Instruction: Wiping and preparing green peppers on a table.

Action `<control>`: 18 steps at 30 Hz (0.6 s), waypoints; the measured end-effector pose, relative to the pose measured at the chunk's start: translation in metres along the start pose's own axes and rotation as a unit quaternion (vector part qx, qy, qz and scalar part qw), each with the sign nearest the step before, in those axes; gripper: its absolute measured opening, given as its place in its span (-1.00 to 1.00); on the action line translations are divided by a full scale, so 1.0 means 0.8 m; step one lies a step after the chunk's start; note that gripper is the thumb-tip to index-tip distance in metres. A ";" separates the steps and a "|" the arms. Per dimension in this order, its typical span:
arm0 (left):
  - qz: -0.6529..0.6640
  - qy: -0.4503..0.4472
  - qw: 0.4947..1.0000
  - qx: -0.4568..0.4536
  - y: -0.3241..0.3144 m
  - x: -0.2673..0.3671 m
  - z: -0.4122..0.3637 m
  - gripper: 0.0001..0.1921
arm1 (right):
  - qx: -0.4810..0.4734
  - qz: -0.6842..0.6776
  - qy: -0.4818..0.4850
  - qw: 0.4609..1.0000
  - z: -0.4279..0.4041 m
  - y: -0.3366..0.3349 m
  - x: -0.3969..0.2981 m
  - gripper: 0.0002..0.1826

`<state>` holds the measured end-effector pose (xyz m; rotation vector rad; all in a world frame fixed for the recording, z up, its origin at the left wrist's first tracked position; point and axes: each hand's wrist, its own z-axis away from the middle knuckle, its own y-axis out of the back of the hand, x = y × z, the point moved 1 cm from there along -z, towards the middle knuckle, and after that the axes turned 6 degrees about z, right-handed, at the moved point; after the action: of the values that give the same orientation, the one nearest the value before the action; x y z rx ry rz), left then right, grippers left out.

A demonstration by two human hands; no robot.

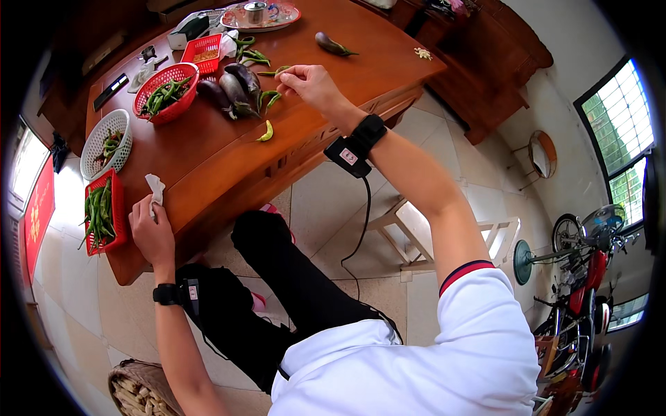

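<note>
My left hand point(151, 229) grips a crumpled white tissue point(155, 188) at the near left corner of the wooden table point(208, 161). Right beside it is a red plastic basket point(120, 229) of long green peppers point(100, 213). Over the table's front part, my right hand point(312, 88) has thumb and forefinger pinched on a slim green pepper point(268, 73). Several purple eggplants point(237, 91) lie to the left of that hand, with green peppers point(269, 99) next to them. A yellow-green pepper point(266, 131) rests alone near the front edge.
A round red basket point(190, 99) and a white basket point(125, 151) hold peppers. Behind are a small red basket point(210, 66), a tray point(286, 20) and a phone point(111, 92). One eggplant point(330, 44) and garlic cloves point(423, 53) lie right. A stool point(411, 223) stands on the floor.
</note>
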<state>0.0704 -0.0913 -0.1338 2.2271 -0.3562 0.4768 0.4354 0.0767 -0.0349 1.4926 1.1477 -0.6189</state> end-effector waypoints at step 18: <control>0.008 0.013 1.000 -0.004 0.006 0.010 0.001 -0.80 | 0.109 0.129 -0.035 0.985 -0.037 0.040 0.129 -0.73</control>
<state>0.0760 -0.0956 -0.1272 2.2097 -0.3606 0.5121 0.4990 0.1400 -0.1021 1.7571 0.8346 -0.6275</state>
